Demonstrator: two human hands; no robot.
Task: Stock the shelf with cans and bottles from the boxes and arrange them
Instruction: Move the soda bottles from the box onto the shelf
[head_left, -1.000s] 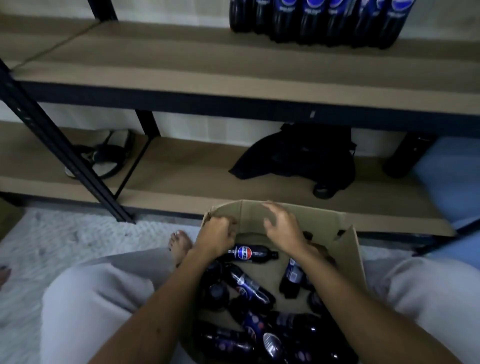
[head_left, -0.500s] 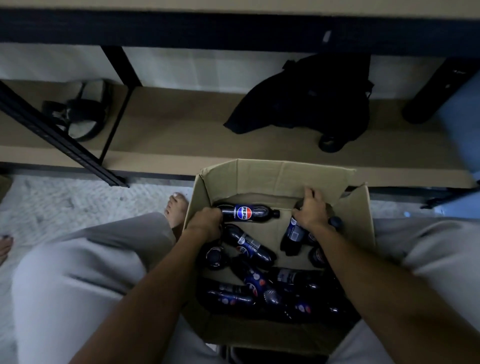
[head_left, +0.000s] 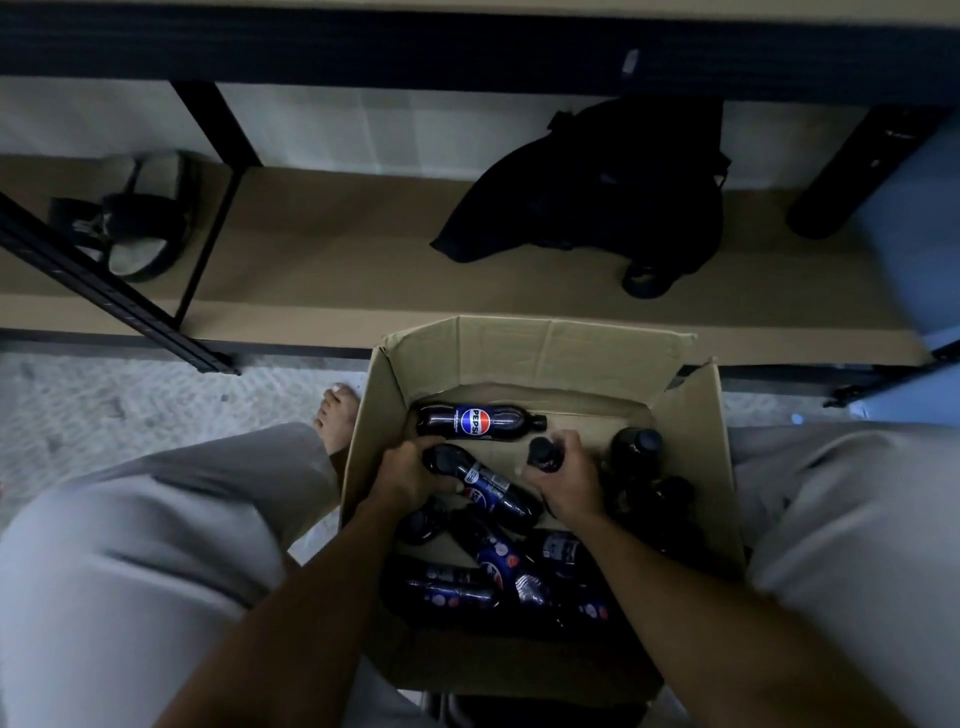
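Cardboard box (head_left: 524, 358), dark blue-labelled cola bottles (head_left: 480, 420), gripped

Dim, soft, wide-angle edge distortion

The upper shelf (head_left: 467, 47) is cut off by the top edge, so nothing standing on it shows. At 3 o'clock a blue object (head_left: 914, 218) runs out of frame, too blurred to identify. The black bundle (head_left: 597, 192) on the lower shelf (head_left: 337, 244) is too dark to name. Inside the box (head_left: 519, 358), the right hand (head_left: 566, 480) covers all but the cap of its bottle (head_left: 540, 453). The bottles at 5 o'clock (head_left: 649, 488) merge into shadow, so they cannot be counted.
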